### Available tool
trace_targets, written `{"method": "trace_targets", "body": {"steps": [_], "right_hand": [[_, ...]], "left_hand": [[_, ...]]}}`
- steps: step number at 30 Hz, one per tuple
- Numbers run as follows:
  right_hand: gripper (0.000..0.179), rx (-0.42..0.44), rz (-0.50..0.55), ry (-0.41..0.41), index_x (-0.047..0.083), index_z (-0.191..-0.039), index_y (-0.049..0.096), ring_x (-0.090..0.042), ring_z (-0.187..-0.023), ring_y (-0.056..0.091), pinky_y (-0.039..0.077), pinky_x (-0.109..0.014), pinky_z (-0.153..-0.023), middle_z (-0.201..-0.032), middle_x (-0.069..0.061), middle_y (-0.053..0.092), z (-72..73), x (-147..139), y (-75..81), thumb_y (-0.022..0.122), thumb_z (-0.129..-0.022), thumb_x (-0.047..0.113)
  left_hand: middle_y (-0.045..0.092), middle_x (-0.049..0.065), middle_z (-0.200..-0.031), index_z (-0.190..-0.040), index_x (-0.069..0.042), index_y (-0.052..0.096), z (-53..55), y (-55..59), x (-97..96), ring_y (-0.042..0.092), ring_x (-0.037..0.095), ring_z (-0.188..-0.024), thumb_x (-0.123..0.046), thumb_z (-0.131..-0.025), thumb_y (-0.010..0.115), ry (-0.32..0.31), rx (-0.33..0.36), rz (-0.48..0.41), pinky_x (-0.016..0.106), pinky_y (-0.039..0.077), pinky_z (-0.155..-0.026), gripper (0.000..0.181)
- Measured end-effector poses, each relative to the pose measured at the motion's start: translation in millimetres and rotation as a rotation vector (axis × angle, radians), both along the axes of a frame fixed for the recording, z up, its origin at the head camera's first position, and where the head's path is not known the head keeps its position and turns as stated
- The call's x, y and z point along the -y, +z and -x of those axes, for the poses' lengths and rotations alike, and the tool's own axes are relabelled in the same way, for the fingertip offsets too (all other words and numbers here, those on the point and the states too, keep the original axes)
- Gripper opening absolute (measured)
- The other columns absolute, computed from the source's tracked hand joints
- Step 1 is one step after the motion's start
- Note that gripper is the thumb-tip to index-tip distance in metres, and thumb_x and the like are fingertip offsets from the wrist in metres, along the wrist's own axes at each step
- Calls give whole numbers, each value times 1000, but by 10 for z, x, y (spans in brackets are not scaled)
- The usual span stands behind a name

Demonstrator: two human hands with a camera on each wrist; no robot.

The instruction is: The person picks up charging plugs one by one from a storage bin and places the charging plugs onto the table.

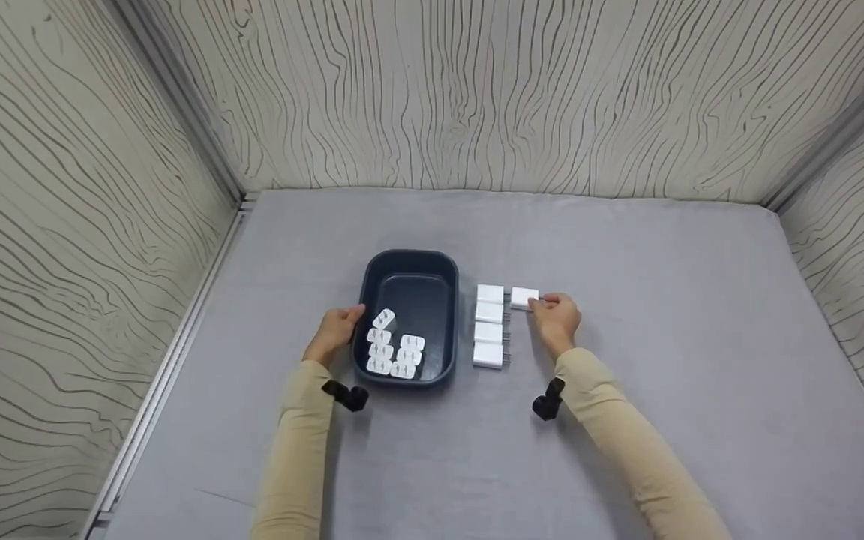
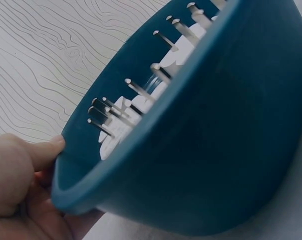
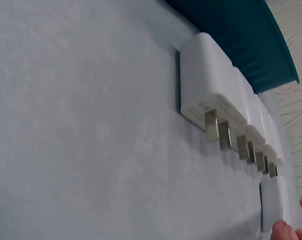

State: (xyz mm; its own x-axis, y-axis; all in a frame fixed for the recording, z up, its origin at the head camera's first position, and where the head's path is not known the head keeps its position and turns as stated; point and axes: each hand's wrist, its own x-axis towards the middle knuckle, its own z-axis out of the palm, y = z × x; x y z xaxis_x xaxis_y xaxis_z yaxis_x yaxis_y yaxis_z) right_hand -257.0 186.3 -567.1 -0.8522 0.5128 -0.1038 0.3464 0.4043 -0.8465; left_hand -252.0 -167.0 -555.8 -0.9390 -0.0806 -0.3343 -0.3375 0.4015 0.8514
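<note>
My left hand grips the left rim of a dark blue plastic basin, with the thumb over the edge and the fingers outside. Inside the basin, several white plug adapters stand with their metal prongs upward, gathered toward the near left. To the right of the basin, more white plug adapters lie side by side in a column, prongs to the right. My right hand pinches a separate white plug adapter beside the column's far end. In the right wrist view, only fingertips show at that adapter.
A grey cloth covers the table. Wood-grain patterned panels stand behind it and on both sides, with metal frame posts at the corners. Both sleeves carry a black wrist camera.
</note>
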Motion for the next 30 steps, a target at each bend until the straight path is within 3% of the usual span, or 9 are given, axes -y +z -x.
{"method": "trace_targets", "body": {"steps": [5,9,12,15,16,18,23,25,30], "right_hand": [[21,-41,6,20,-5,-97,64,-16,-72,56,37,-15,-60,-83,-13,65,-16,84,39,71,-83,9],[21,-71,6,37,-6,-95,65,-18,-72,58,38,-15,-60,-80,-13,66,-39,166,61,70,-81,8],[20,-90,8,57,-7,-93,65,-16,-70,58,39,-15,-60,-77,-11,66,-57,239,86,70,-79,7],[19,-98,4,86,-6,-92,65,-10,-67,55,39,-15,-61,-75,-9,65,-81,320,120,70,-78,6],[18,-98,1,94,-5,-92,66,-8,-66,54,40,-16,-61,-76,-9,66,-92,348,131,70,-78,6],[17,-99,-4,112,-5,-92,66,-4,-63,52,40,-15,-61,-76,-9,67,-113,399,151,70,-78,6],[17,-122,28,176,-6,-91,66,1,-60,47,39,-13,-59,-73,-8,66,-169,511,188,70,-78,5],[19,-151,43,215,-8,-91,65,2,-60,47,40,-12,-59,-73,-9,65,-193,552,197,70,-78,3],[21,-207,70,299,-12,-94,63,3,-62,49,41,-10,-61,-79,-18,67,-259,650,230,68,-78,0]], "left_hand": [[62,2,-87,-114,7,66,4,25,4,52,9,-83,-28,-101,50,-14,5,10,20,43,-78,41],[53,1,-69,-74,2,63,39,-54,46,49,13,-74,-33,-100,50,-63,-51,8,26,41,-70,46],[41,-5,-59,-57,-15,41,284,-588,201,44,13,-65,-51,-96,51,-103,-126,-1,28,36,-61,54],[42,-8,-59,-55,-24,42,515,-1087,332,43,11,-64,-65,-89,52,-117,-169,-8,26,34,-58,54],[42,-8,-60,-56,-24,42,558,-1154,340,43,12,-65,-65,-88,52,-102,-149,1,27,34,-59,53],[43,-5,-64,-58,-21,43,477,-957,278,44,14,-70,-58,-92,52,-86,-105,16,28,36,-64,51],[40,-3,-66,-59,-16,38,70,-108,43,44,15,-75,-27,-102,47,-55,-16,46,26,37,-69,45],[39,-4,-65,-59,-16,37,-4,29,12,44,13,-74,-26,-102,47,-54,-7,44,24,36,-69,45],[42,-4,-69,-61,-16,40,0,30,-1,45,13,-77,-29,-102,47,-36,21,44,22,36,-71,44]]}}
